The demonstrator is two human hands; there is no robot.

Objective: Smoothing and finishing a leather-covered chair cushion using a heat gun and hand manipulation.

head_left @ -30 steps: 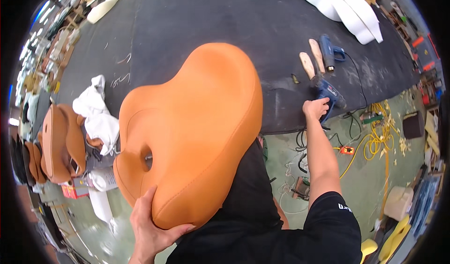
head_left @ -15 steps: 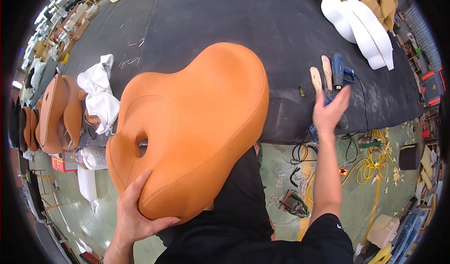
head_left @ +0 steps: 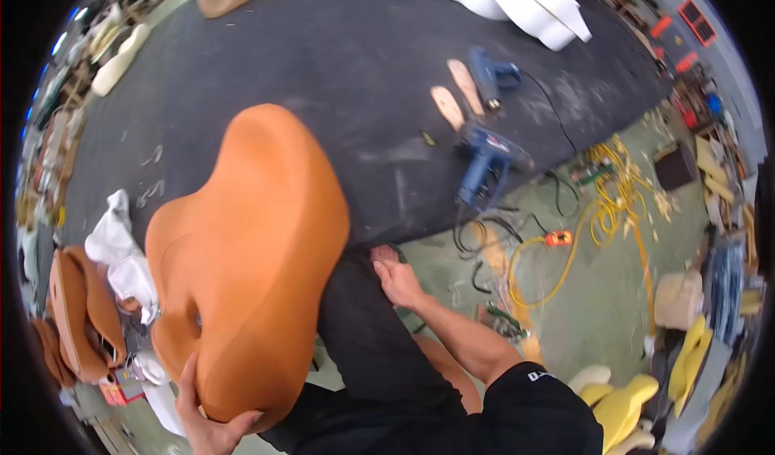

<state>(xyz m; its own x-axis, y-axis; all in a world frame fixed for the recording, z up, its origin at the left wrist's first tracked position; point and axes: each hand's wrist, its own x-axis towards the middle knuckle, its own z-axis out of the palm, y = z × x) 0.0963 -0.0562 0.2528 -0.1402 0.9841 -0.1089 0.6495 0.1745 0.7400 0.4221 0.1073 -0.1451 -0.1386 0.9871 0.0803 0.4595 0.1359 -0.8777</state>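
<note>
A large orange seat cushion point(head_left: 242, 245) with a stitched seam and a hole near its lower end leans up in front of me, partly over the dark table. My left hand point(head_left: 211, 419) is closed on its lower end, with the thumb along the near edge. Beside my leg, at the table's edge, my right hand point(head_left: 395, 281) is against the dark cloth over my leg, and its fingertips are hard to make out. Farther right on the table lie a blue heat gun point(head_left: 487, 152), another blue heat gun point(head_left: 488, 75) and two flat wooden pieces point(head_left: 446, 106).
White cloth point(head_left: 121, 245) and more orange cushions point(head_left: 77, 318) are at the left. White moulded pieces point(head_left: 508, 3) lie at the far edge. A yellow cable point(head_left: 521, 289) coils on the green floor at the right. Yellow foam pieces point(head_left: 626, 406) are at lower right.
My right hand has come back from beside the heat guns to my leg. The cushion has tilted more upright, still in my left hand. The view has turned rightward.
</note>
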